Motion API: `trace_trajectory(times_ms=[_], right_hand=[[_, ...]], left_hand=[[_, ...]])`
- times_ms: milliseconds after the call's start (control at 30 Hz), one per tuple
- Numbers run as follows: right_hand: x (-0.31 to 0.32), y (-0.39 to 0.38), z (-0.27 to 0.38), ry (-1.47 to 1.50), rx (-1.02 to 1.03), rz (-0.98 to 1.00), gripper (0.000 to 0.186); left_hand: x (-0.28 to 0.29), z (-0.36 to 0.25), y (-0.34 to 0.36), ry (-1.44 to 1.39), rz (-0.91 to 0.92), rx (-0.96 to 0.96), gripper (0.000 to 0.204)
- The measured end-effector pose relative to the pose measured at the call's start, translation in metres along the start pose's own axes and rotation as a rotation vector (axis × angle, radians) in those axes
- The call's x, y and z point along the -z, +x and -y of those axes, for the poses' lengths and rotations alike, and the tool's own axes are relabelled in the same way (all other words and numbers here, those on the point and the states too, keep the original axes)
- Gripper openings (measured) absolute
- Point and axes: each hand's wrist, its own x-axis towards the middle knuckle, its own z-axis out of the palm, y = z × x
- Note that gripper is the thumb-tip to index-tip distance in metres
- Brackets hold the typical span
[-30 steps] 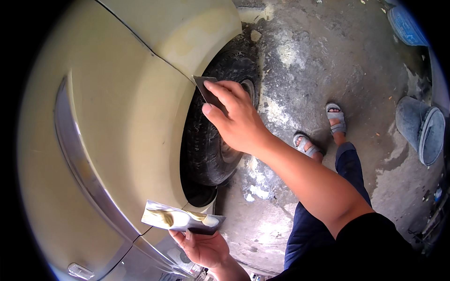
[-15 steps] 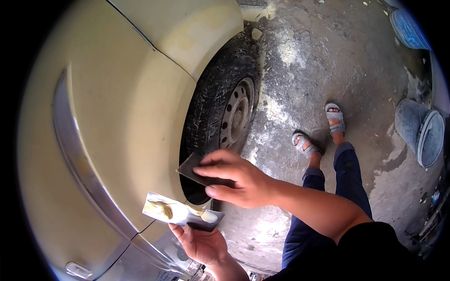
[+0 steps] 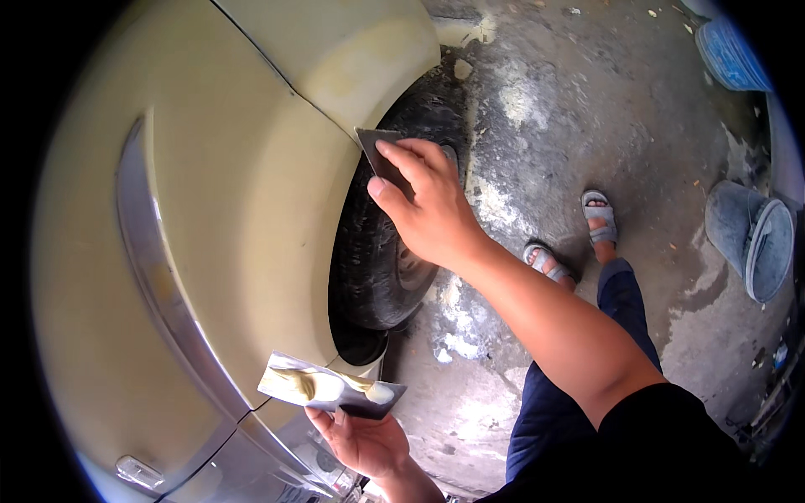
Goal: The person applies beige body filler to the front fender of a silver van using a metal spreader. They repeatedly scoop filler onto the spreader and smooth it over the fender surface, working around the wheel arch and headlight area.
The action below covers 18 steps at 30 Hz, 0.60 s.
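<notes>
My right hand grips a dark, flat rectangular spreader, thumb on one face and fingers on the other. Its far corner is at the rim of the wheel arch, by the seam in the cream car body panel; whether it touches cannot be made out. Lower down, my left hand holds a thin metal plate by its near edge. Lumps of yellowish filler paste lie on that plate. Behind the right hand is the black tire, its steel wheel partly covered.
A grey bucket lies tipped over at the right, with a blue bucket beyond it. My sandalled feet stand on the stained concrete floor. A silver trim strip runs along the car's side.
My right hand has moved up and away with the spreader, from above the plate to the wheel arch rim. My left hand and the plate have barely moved.
</notes>
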Motion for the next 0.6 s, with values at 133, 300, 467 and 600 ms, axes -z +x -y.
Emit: trace_trajectory(times_ms=[133,300,467,600], right_hand=[[-0.014,-0.004,0.013,0.019,-0.013,-0.026,0.043],[-0.012,-0.057,0.049,-0.016,0.131,0.124,0.044],[0.029,-0.083,0.067,0.442,0.044,0.478,0.042],[0.079,-0.084,0.067,0.824,0.042,0.986,0.035]], left_hand=[[0.004,-0.001,-0.002,-0.003,-0.017,-0.009,0.055],[0.008,-0.001,-0.003,-0.033,-0.011,0.012,0.056],[0.001,-0.008,0.001,-0.094,-0.005,0.079,0.056],[0.001,-0.015,-0.001,-0.246,0.036,0.159,0.054]])
